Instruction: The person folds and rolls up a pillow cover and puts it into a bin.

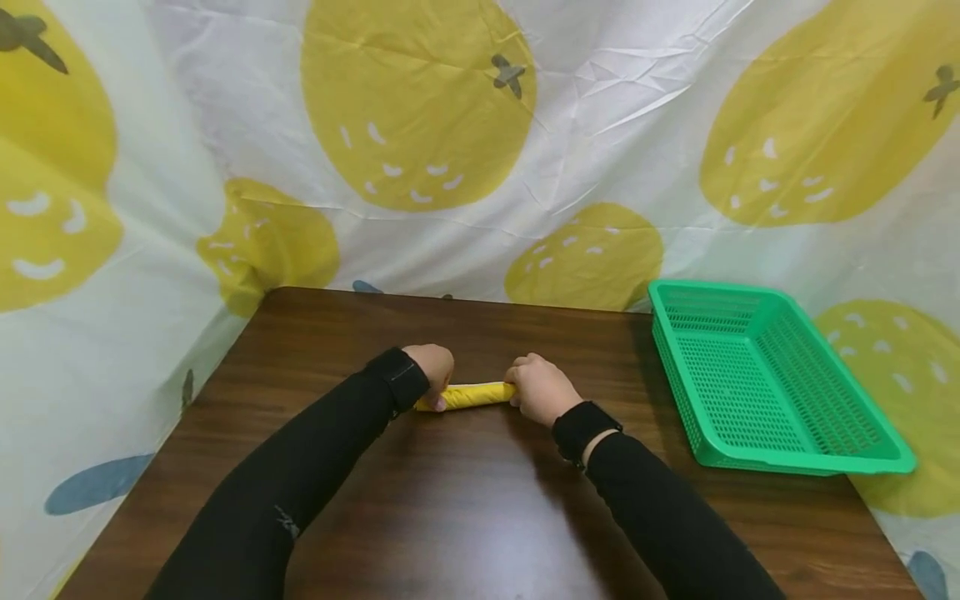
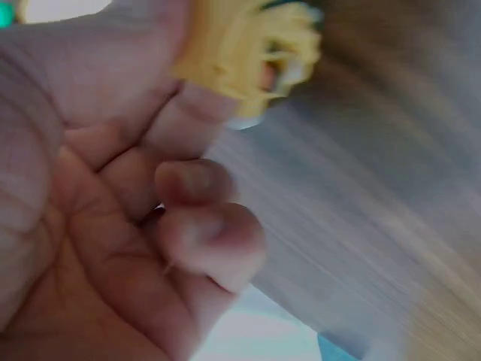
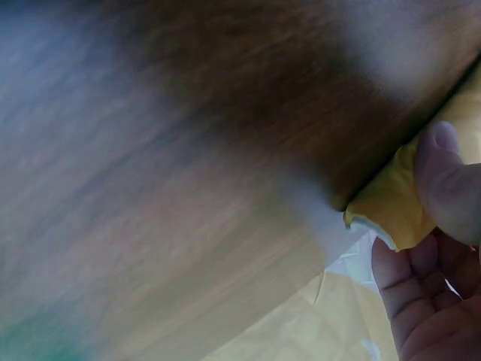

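A rolled-up yellow cloth (image 1: 477,395) lies crosswise near the middle of the brown table, with a thin pale edge along it. My left hand (image 1: 432,371) grips its left end between thumb and index finger. In the left wrist view, folded layers show at that end of the yellow cloth (image 2: 259,56), and the other fingers of my left hand (image 2: 128,203) curl loosely below. At the opposite end, my right hand (image 1: 543,389) pinches the roll. The right wrist view shows the thumb of my right hand (image 3: 451,188) on top of the yellow cloth (image 3: 394,199).
A green perforated plastic basket (image 1: 757,392) stands at the right side of the wooden table (image 1: 480,508). Behind the table and along its sides hangs a white curtain (image 1: 592,125) printed with large yellow fruit.
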A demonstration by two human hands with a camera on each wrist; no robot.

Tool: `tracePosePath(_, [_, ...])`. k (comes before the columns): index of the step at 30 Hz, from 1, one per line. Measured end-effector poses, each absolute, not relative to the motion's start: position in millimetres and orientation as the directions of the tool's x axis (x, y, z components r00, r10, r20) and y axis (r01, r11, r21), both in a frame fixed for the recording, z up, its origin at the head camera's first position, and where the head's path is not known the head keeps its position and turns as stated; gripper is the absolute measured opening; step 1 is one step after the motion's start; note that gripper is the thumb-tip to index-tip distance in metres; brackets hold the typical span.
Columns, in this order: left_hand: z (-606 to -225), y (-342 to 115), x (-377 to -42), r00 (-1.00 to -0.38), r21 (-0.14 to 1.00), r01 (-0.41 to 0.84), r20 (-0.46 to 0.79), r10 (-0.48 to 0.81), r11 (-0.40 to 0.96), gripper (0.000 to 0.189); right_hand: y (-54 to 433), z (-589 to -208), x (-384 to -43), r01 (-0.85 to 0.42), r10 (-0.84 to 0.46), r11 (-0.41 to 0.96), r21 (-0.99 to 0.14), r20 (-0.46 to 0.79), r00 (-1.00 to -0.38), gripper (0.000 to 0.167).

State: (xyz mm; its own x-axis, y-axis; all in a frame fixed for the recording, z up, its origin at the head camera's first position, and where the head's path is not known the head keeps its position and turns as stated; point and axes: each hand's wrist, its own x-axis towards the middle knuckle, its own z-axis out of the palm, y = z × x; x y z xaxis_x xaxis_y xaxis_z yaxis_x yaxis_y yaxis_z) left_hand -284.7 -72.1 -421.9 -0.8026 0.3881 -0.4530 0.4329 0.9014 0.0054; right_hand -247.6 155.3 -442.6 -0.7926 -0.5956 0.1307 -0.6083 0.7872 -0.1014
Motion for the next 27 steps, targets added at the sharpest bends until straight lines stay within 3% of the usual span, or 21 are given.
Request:
tracePosePath(3, [-425, -84, -266, -0.843, 0.084, 0.441, -0.304, 0.444, 0.894, 0.032, 149, -442, -249, -0.585, -0.576, 0.803, -0.112, 0.104, -0.811, 0.015])
tracePosePath(6, [-434, -91, -249, -0.858, 0.047, 0.494, -0.134, 0.496, 0.868, 0.035, 142, -435, -252, -0.545, -0.547, 0.826, -0.142, 0.028, -0.837, 0.011])
tracePosePath(9, [-440, -87, -230, -0.837, -0.100, 0.538, 0.057, 0.545, 0.837, 0.032, 135, -425, -261, -0.508, -0.526, 0.845, -0.167, -0.091, -0.846, 0.010])
tracePosePath(13, [-451, -73, -210, -0.753, -0.331, 0.518, 0.263, 0.604, 0.789, 0.012, 128, -415, -279, -0.522, -0.531, 0.846, -0.108, -0.239, -0.813, 0.010])
tracePosePath(16, [-457, -62, -202, -0.732, -0.418, 0.462, 0.318, 0.603, 0.782, 0.011, 126, -411, -292, -0.551, -0.531, 0.833, -0.053, -0.356, -0.769, 0.011])
tracePosePath(21, [-459, -53, -196, -0.755, -0.443, 0.392, 0.346, 0.557, 0.806, 0.014, 125, -398, -300, -0.505, -0.464, 0.859, -0.081, -0.539, -0.703, 0.016])
tracePosePath(27, [-460, -53, -203, -0.754, -0.441, 0.389, 0.353, 0.554, 0.809, 0.016, 123, -380, -297, -0.467, -0.414, 0.881, -0.079, -0.607, -0.678, 0.026])
